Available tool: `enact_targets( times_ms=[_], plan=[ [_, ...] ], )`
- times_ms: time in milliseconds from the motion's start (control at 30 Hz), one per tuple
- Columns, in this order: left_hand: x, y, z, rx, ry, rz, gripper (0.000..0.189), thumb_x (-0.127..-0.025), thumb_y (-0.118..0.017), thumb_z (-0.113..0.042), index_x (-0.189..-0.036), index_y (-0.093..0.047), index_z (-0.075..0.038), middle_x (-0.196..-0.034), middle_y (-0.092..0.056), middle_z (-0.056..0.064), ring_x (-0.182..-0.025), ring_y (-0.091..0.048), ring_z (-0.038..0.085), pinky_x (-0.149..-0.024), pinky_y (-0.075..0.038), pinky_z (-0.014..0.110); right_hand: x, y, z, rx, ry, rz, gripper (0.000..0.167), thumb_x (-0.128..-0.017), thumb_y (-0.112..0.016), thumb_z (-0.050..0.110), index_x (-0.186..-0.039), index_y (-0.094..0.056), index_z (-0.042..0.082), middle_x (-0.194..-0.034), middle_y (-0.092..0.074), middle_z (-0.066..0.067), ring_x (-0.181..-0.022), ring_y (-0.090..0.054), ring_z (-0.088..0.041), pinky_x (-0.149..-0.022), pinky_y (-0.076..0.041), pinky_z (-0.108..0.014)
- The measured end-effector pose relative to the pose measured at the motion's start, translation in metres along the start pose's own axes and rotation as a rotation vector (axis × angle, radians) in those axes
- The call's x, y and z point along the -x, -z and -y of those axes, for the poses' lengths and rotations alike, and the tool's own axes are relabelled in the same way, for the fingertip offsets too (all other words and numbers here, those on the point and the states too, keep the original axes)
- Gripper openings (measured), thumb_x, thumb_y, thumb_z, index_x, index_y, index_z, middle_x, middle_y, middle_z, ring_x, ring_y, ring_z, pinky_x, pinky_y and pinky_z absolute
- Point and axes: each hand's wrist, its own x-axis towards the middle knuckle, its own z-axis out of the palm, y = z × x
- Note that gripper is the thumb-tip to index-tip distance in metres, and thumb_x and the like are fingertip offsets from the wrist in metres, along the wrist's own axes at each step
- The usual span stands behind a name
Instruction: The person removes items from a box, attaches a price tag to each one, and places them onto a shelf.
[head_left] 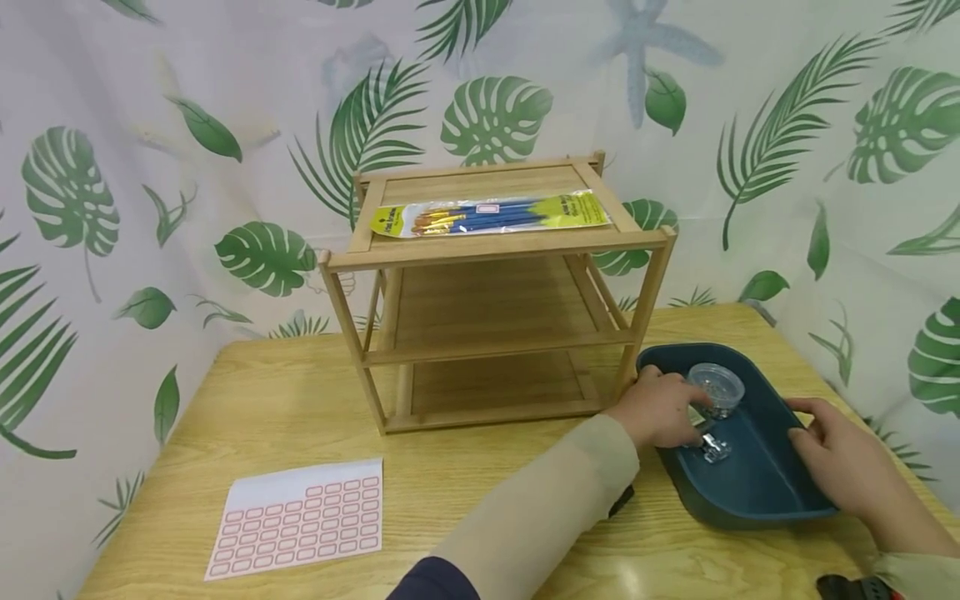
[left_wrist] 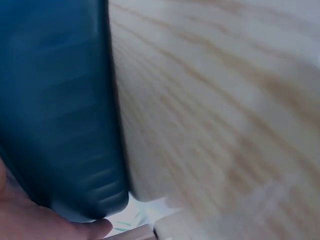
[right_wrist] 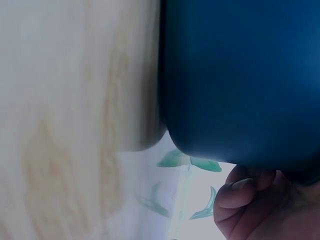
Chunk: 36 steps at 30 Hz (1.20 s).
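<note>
A dark teal plastic basin (head_left: 757, 467) stands on the table to the right of the wooden rack. My right hand (head_left: 847, 458) grips its right rim, and curled fingers (right_wrist: 240, 192) show by the basin wall in the right wrist view. My left hand (head_left: 663, 408) reaches over the left rim into the basin, forefinger at a round clear tub (head_left: 717, 387) of small pieces. Its thumb is close to a small shiny clear or metallic piece (head_left: 715, 448). A gap shows between forefinger and thumb. The left wrist view shows part of that hand (left_wrist: 50, 222) beside the basin.
A three-tier wooden rack (head_left: 495, 340) stands mid-table, bearing a bagged set of blue paintbrushes (head_left: 491, 215) on top. A sheet of red-bordered labels (head_left: 300, 517) lies at the left front. Black objects (head_left: 621, 500) show partly beside both forearms. Leaf-printed cloth surrounds the table.
</note>
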Motion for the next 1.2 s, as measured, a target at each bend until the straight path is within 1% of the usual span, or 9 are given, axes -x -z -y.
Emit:
enact_targets(
  times_ms=[133, 300, 500, 667, 800, 933, 1033, 1133, 1200],
  plan=[
    [0.003, 0.003, -0.002, 0.077, -0.009, 0.055, 0.05, -0.089, -0.077, -0.045, -0.134, -0.058, -0.054, -0.139, -0.049, -0.029, -0.136, -0.033, 0.005, -0.11, -0.027, 0.036, -0.001, -0.001, -0.002, -0.001, -0.001, -0.01, 0.039, -0.106, -0.047, 0.016, -0.137, -0.046, -0.009, -0.075, -0.05, -0.004, -0.053, -0.042, -0.016, -0.047, -0.034, -0.032],
    [0.005, 0.006, -0.009, 0.039, 0.025, 0.167, 0.057, -0.088, -0.077, -0.048, -0.135, -0.05, -0.064, -0.147, -0.036, -0.036, -0.146, -0.018, 0.008, -0.115, -0.019, 0.054, -0.002, -0.001, -0.003, -0.007, 0.002, -0.013, 0.04, -0.107, -0.046, 0.016, -0.137, -0.046, -0.009, -0.074, -0.049, -0.004, -0.053, -0.042, -0.017, -0.047, -0.034, -0.032],
    [0.008, 0.011, -0.017, -0.09, 0.064, 0.235, 0.052, -0.093, -0.07, -0.049, -0.135, -0.045, -0.068, -0.156, -0.021, -0.03, -0.146, -0.017, 0.013, -0.115, -0.022, 0.051, 0.0, -0.002, -0.001, -0.023, 0.002, -0.016, 0.039, -0.107, -0.046, 0.016, -0.137, -0.046, -0.009, -0.074, -0.049, -0.004, -0.052, -0.041, -0.017, -0.047, -0.034, -0.032],
    [0.012, 0.015, -0.025, -0.143, 0.106, 0.269, 0.046, -0.105, -0.05, -0.038, -0.134, -0.041, -0.072, -0.158, -0.018, -0.024, -0.145, -0.015, 0.016, -0.114, -0.023, 0.049, 0.001, -0.002, -0.002, -0.033, -0.014, -0.01, 0.04, -0.107, -0.045, 0.018, -0.138, -0.046, -0.008, -0.075, -0.049, -0.005, -0.052, -0.041, -0.018, -0.046, -0.034, -0.032],
    [0.014, 0.016, -0.032, -0.187, 0.131, 0.298, 0.047, -0.108, -0.04, -0.038, -0.137, -0.032, -0.074, -0.16, -0.017, -0.024, -0.149, -0.011, 0.017, -0.116, -0.019, 0.051, 0.001, -0.002, -0.002, -0.034, -0.019, -0.011, 0.04, -0.107, -0.045, 0.018, -0.138, -0.046, -0.007, -0.074, -0.049, -0.005, -0.052, -0.042, -0.018, -0.046, -0.034, -0.032],
    [0.015, 0.016, -0.038, -0.254, 0.149, 0.312, 0.045, -0.11, -0.035, -0.041, -0.141, -0.027, -0.073, -0.158, -0.024, -0.027, -0.148, -0.019, 0.014, -0.115, -0.021, 0.051, 0.001, -0.001, -0.002, -0.041, -0.028, 0.002, 0.042, -0.107, -0.044, 0.019, -0.139, -0.044, -0.007, -0.074, -0.048, -0.005, -0.053, -0.041, -0.019, -0.046, -0.034, -0.033],
    [0.014, 0.014, -0.046, -0.354, 0.193, 0.303, 0.042, -0.109, -0.032, -0.048, -0.141, -0.024, -0.074, -0.151, -0.036, -0.028, -0.132, -0.037, 0.01, -0.103, -0.032, 0.046, 0.002, -0.002, 0.0, -0.041, -0.026, 0.003, 0.041, -0.107, -0.044, 0.019, -0.14, -0.044, -0.007, -0.075, -0.048, -0.005, -0.053, -0.041, -0.019, -0.046, -0.034, -0.033],
    [0.012, 0.014, -0.053, -0.47, 0.21, 0.262, 0.037, -0.107, -0.034, -0.052, -0.139, -0.035, -0.07, -0.143, -0.044, -0.029, -0.12, -0.039, 0.009, -0.096, -0.032, 0.041, 0.002, -0.002, 0.002, -0.041, -0.028, 0.011, 0.041, -0.107, -0.044, 0.019, -0.14, -0.043, -0.006, -0.076, -0.049, -0.005, -0.054, -0.042, -0.019, -0.047, -0.035, -0.033],
    [0.013, 0.014, -0.054, -0.5, 0.172, 0.235, 0.036, -0.107, -0.035, -0.051, -0.14, -0.041, -0.065, -0.143, -0.046, -0.027, -0.123, -0.039, 0.009, -0.1, -0.029, 0.043, 0.003, -0.001, 0.003, -0.041, -0.032, 0.02, 0.042, -0.108, -0.043, 0.019, -0.141, -0.043, -0.006, -0.077, -0.049, -0.005, -0.055, -0.043, -0.02, -0.047, -0.035, -0.033]
  ],
)
